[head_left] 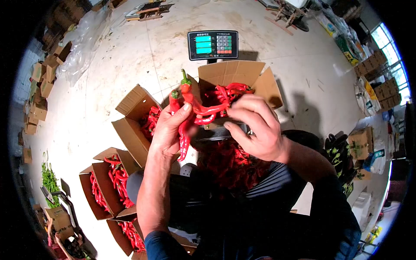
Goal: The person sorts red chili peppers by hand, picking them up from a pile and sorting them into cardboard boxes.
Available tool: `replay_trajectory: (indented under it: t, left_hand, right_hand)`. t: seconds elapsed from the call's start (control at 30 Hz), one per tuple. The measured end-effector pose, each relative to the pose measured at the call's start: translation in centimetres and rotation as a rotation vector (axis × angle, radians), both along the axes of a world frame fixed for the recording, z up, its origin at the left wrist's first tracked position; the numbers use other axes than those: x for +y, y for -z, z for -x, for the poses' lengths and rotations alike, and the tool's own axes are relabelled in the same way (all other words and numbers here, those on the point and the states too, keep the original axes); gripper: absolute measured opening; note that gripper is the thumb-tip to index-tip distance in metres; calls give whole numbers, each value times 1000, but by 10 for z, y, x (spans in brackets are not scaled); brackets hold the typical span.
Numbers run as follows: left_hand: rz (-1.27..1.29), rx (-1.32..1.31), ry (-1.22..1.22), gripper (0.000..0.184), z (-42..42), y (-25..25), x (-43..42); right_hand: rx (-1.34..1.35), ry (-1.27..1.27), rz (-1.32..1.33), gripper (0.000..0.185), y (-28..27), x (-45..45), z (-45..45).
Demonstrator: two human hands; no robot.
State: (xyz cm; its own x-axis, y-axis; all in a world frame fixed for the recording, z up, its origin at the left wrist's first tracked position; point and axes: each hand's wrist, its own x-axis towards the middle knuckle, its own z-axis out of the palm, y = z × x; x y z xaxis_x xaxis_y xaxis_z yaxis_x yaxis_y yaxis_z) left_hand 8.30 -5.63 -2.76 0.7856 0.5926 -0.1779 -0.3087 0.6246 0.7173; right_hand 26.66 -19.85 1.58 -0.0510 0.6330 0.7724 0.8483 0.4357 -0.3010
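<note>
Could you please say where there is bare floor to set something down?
Bare floor lies between the plastic sheeting and the scale display, and between the display and right-hand sacks. Boxes of peppers crowd the front and left.

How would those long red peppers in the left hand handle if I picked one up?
Likely slippery: the red peppers look glossy. Probably light, since the left hand holds more than one. Perhaps inclined to roll unevenly, given their curved shape.

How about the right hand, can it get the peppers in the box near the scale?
Probably yes: the right hand looks close to that box, and its open top leaves the peppers inside uncovered.
</note>
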Motion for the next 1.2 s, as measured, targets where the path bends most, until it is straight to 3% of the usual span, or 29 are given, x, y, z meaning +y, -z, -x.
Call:
replay_trajectory:
  t: [0.03,0.17,0.27,0.37,0.47,0.53,0.57,0.67,0.7,0.73,0.8,0.87,0.93,1.0,1.07,1.2]
  left_hand:
    - [-7,35,-9,24,-2,0,-1]
    - [5,81,54,29,-6,6,-3]
    - [37,48,62,31,-10,5,-6]
    - [56,-77,78,33,2,14,15]
    - [23,-103,-196,32,8,5,19]
    - [92,-249,-161,37,16,10,25]
    - [109,-301,-149,39,16,9,23]
    - [116,-364,-108,46,5,6,15]
    - [132,-372,-78,46,3,4,13]
    - [146,-380,-49,47,-1,3,10]
    - [148,-359,-36,49,-8,6,6]
    - [150,-377,9,50,-13,5,2]
    - [122,-386,51,51,-17,8,-1]
    - [115,-384,78,53,-19,8,-4]
    - [128,-367,84,55,-19,7,-8]
    - [62,-191,-15,43,-23,3,-10]
  right_hand:
    - [-35,53,49,43,-8,1,1]
    - [-70,-28,306,32,3,11,-3]
    - [-32,-73,238,24,7,11,-10]
    - [62,-94,236,19,-30,-7,-13]
    - [-24,-504,673,26,-31,-23,-36]
    - [-166,-565,1061,27,-10,-27,-34]
    - [-369,-384,1217,29,-6,-28,-27]
    - [-267,-181,843,23,4,-25,-19]
    - [-31,-230,749,20,-7,-18,-19]
    - [162,-152,763,15,-18,-19,-16]
    - [444,0,536,13,-13,-8,-14]
    - [763,-95,585,24,1,10,-21]
    - [926,-195,947,29,-6,20,-25]
    - [947,-317,1078,28,-2,26,-23]
    - [963,-342,1128,27,8,30,-21]
    - [1036,-297,966,24,2,25,-14]
